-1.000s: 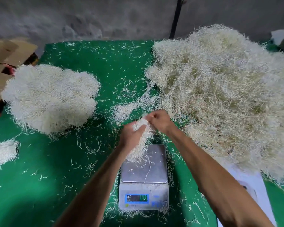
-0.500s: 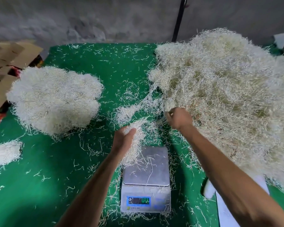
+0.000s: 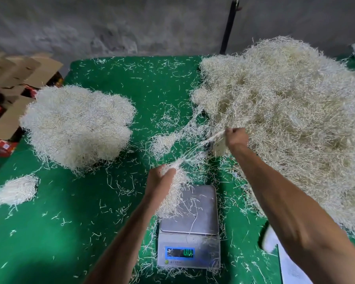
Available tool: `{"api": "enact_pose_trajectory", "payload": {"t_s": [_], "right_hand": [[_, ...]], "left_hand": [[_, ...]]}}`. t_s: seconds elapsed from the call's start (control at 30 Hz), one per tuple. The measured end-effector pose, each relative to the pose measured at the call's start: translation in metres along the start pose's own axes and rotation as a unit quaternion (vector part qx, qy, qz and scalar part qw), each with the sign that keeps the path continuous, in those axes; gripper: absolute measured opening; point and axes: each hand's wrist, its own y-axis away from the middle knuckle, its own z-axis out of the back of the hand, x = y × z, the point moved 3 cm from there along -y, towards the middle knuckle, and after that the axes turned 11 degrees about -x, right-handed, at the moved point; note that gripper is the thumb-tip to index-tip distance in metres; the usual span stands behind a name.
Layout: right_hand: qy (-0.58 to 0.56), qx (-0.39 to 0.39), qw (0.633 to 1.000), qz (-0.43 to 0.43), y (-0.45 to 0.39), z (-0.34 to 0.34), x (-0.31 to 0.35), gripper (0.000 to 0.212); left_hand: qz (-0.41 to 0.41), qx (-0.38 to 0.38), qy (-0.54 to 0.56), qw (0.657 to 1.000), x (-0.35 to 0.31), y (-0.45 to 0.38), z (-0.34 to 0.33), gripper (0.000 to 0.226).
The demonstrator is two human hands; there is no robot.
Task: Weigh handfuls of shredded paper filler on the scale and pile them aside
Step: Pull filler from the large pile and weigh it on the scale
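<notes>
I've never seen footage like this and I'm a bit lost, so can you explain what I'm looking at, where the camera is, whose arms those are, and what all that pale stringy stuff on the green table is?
There is no machine here: a person wears a wide-angle camera on the head, looking forward and down, so the two bare arms are their own. The pale stuff is shredded paper filler. The big heap on the right is the supply; the rounder pile on the left and a small clump nearer the corner look like portions set aside. In front sits a digital scale with a lit display; its digits are too blurred to read. The left hand grips a handful just above the scale's plate. The right hand pinches a tuft at the heap's edge, and strands stretch between the two hands. Loose shreds litter the green table, and cardboard boxes stand beyond its left edge.
</notes>
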Motion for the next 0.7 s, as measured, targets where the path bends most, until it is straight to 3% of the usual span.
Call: {"api": "enact_pose_trajectory", "payload": {"t_s": [0.03,0.1,0.23,0.3,0.33,0.37,0.4,0.47,0.57,0.7], "right_hand": [[-0.012,-0.017,1.0,-0.005,-0.009,0.006,0.0,0.035],[0.002,0.005,1.0,0.015,-0.014,0.009,-0.002,0.04],[0.242,0.117,0.958,0.103,0.003,-0.003,-0.023,0.03],[0.331,0.077,0.923,0.179,0.02,-0.002,-0.027,0.021],[0.348,0.041,0.909,0.224,0.033,-0.001,-0.026,0.032],[0.336,0.022,0.904,0.264,0.046,-0.003,-0.025,0.046],[0.286,0.04,0.913,0.288,0.061,-0.007,-0.024,0.053],[0.11,0.175,0.941,0.269,0.094,-0.02,-0.021,0.054],[0.029,0.327,0.918,0.22,0.137,-0.031,-0.026,0.041],[-0.015,0.319,0.937,0.14,0.161,-0.024,-0.029,0.061]], "left_hand": [[0.0,-0.016,-0.001,1.0,0.0,-0.001,0.007,0.016],[0.0,-0.026,-0.011,1.0,0.005,-0.005,0.012,0.041],[0.007,-0.011,-0.012,1.0,0.007,-0.005,0.006,0.042],[-0.001,0.006,-0.007,1.0,0.004,-0.004,0.002,0.032],[0.002,0.015,0.003,1.0,0.005,-0.004,0.0,0.022],[0.004,0.02,0.004,1.0,0.002,-0.002,0.0,0.017],[0.008,0.026,0.007,1.0,0.003,-0.002,-0.002,0.027],[0.004,0.04,-0.002,0.999,0.001,0.002,-0.004,0.04],[-0.015,0.07,-0.012,0.997,-0.007,0.01,-0.004,0.019],[0.0,0.038,0.029,0.999,-0.012,0.013,0.013,0.032]]}}
